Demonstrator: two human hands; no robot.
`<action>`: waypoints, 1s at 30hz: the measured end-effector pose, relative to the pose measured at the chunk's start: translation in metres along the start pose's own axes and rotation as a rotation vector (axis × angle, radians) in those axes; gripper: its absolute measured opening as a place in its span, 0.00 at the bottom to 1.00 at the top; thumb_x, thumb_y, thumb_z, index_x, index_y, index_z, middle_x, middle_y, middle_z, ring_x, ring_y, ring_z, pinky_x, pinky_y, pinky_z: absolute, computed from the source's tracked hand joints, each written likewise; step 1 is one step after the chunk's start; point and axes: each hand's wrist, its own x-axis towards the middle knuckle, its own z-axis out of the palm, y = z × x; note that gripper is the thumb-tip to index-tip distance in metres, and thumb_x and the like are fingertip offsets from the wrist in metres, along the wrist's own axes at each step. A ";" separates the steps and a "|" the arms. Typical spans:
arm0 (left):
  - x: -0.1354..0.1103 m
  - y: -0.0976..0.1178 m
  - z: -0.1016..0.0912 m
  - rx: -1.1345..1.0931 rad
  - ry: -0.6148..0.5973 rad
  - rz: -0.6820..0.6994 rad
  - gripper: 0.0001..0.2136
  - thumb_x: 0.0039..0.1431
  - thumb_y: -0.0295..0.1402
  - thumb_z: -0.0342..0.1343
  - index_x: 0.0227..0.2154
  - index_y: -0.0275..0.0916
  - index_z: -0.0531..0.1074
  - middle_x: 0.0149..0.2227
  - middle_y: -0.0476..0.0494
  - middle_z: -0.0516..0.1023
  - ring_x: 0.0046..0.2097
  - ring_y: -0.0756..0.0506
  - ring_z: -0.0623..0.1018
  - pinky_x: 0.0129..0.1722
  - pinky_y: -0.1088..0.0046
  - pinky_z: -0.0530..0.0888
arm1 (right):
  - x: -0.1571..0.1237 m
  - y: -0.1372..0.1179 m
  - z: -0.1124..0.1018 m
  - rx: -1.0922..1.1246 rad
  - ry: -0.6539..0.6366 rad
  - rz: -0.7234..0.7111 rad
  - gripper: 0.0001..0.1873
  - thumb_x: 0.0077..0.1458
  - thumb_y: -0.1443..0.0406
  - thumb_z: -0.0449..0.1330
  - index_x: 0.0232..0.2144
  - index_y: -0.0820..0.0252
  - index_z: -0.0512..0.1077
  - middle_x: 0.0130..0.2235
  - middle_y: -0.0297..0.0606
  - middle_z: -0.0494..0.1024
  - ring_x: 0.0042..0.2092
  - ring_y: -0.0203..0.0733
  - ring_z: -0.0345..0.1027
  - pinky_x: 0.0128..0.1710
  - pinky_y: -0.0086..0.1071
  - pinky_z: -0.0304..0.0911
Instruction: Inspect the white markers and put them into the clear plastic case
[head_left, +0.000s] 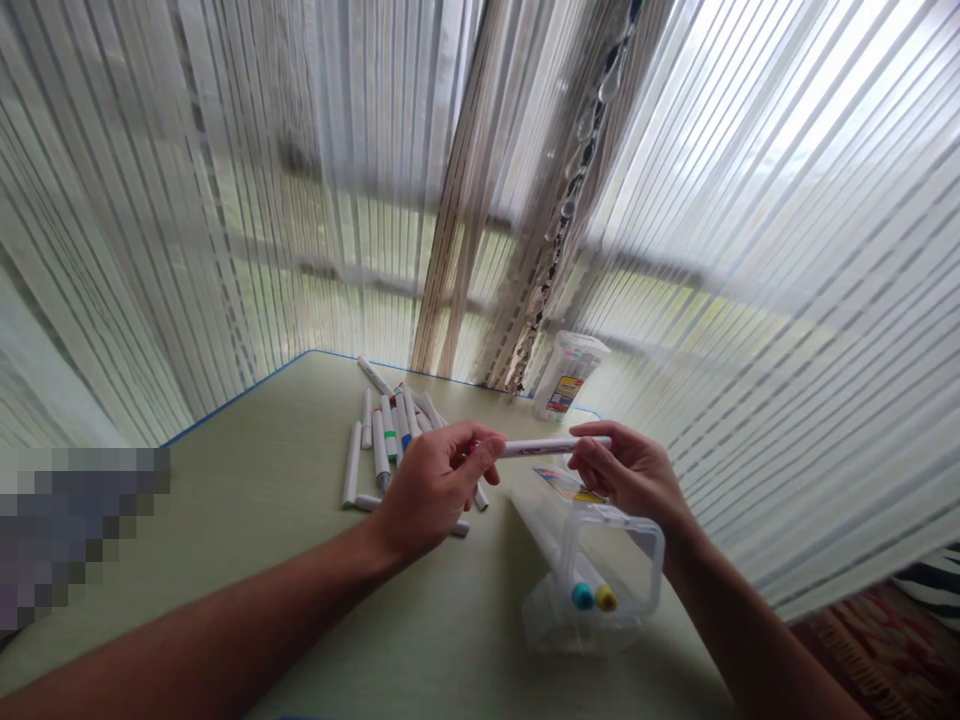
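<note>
My left hand [435, 485] and my right hand [630, 470] hold one white marker [544, 446] level between them, the left pinching its left end, the right gripping its right end. They hover above a pale green table [262, 500]. Just below the right hand lies a clear plastic marker case [600, 570] on its side, holding two white markers with a blue and a yellow cap end. Several loose white markers [390, 440] with coloured bands lie on the table behind the left hand.
A clear lid or second container [568, 375] with a coloured label stands at the table's back corner. Striped sheer curtains [750, 300] hang close around the table on the back and right. A blurred patch sits at the left edge.
</note>
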 end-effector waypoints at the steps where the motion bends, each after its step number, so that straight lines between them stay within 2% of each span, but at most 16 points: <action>1: 0.000 0.000 0.000 -0.007 0.001 -0.006 0.16 0.63 0.45 0.54 0.39 0.36 0.75 0.26 0.48 0.75 0.18 0.55 0.65 0.13 0.83 0.60 | 0.000 0.000 0.000 0.013 -0.004 0.004 0.14 0.48 0.57 0.71 0.35 0.59 0.79 0.22 0.37 0.79 0.18 0.29 0.60 0.16 0.24 0.51; 7: 0.001 -0.001 0.001 -0.040 0.008 -0.017 0.18 0.65 0.47 0.50 0.41 0.36 0.73 0.27 0.49 0.76 0.18 0.56 0.66 0.13 0.85 0.60 | 0.001 0.003 -0.001 0.066 0.010 0.022 0.16 0.52 0.54 0.68 0.37 0.59 0.79 0.24 0.39 0.80 0.19 0.30 0.63 0.18 0.23 0.56; 12: 0.001 -0.001 0.000 0.004 -0.008 0.001 0.15 0.61 0.44 0.57 0.42 0.37 0.73 0.28 0.49 0.76 0.20 0.57 0.66 0.16 0.84 0.63 | 0.000 0.002 -0.001 0.062 0.002 0.015 0.14 0.53 0.55 0.68 0.36 0.59 0.79 0.24 0.38 0.80 0.19 0.30 0.64 0.17 0.22 0.55; 16: 0.000 -0.001 0.000 0.038 -0.012 -0.010 0.14 0.61 0.42 0.58 0.42 0.36 0.74 0.28 0.49 0.76 0.20 0.56 0.65 0.17 0.84 0.62 | 0.000 0.001 -0.001 0.045 -0.037 0.015 0.14 0.53 0.55 0.67 0.36 0.60 0.79 0.25 0.40 0.81 0.20 0.29 0.62 0.17 0.23 0.54; 30: -0.001 0.001 0.001 0.081 -0.040 -0.009 0.13 0.63 0.42 0.55 0.42 0.37 0.73 0.29 0.48 0.76 0.21 0.56 0.66 0.17 0.82 0.62 | -0.002 -0.005 0.002 0.023 -0.035 0.054 0.16 0.50 0.53 0.69 0.33 0.61 0.80 0.25 0.40 0.80 0.22 0.30 0.63 0.18 0.23 0.54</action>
